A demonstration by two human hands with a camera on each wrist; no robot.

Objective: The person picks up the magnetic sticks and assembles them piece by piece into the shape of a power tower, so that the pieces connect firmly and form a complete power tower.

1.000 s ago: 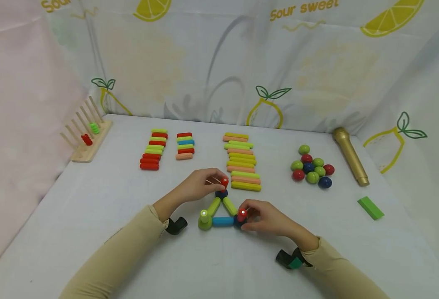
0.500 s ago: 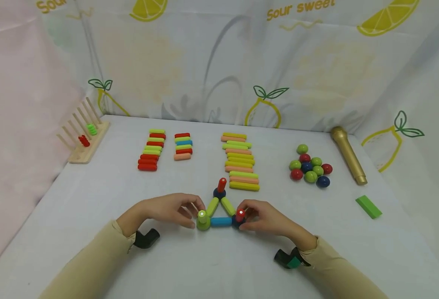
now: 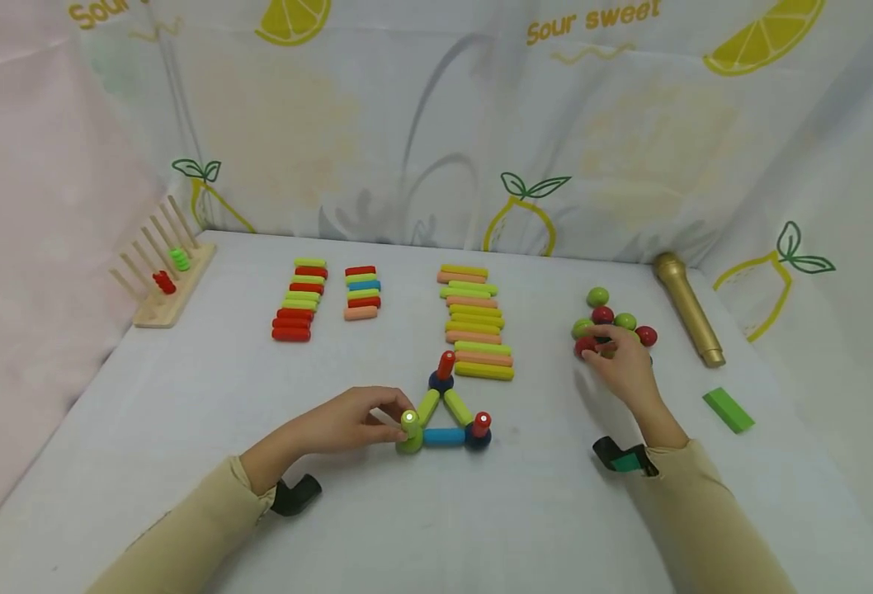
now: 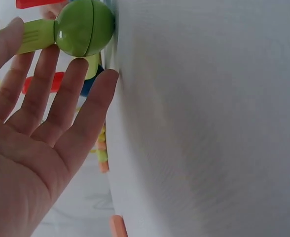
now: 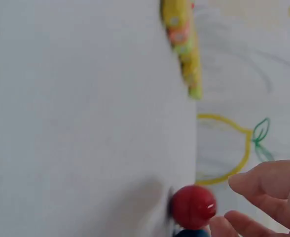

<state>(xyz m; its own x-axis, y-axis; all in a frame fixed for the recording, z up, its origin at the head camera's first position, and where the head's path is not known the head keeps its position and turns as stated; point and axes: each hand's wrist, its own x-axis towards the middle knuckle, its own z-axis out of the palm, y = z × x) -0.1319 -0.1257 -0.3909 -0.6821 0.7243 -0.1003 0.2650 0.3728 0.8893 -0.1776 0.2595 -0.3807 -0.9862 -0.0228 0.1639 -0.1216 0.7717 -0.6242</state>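
A small triangle frame of wooden sticks and balls lies on the table, with a blue stick [image 3: 444, 437] at its front and an upright stick on each corner ball. My left hand [image 3: 355, 425] is at the left corner, thumb and fingers pinching the upright green stick [image 4: 36, 35] above its green ball [image 4: 85, 28]. Red sticks [image 3: 445, 365] stand on the two dark blue balls [image 3: 478, 437]. My right hand [image 3: 625, 367] is over the loose balls at the right, its fingers parted beside a red ball [image 5: 192, 206]; whether they touch it I cannot tell.
Rows of coloured sticks [image 3: 478, 322] lie behind the frame, with shorter rows [image 3: 291, 323] further left. A pegged wooden rack [image 3: 156, 312] stands at the far left. A gold microphone-shaped object [image 3: 689, 309] and a green block [image 3: 729, 410] lie at the right.
My left hand left the back red stick and came to the front-left green stick. My right hand let go of the right corner and moved right and back to the loose balls.
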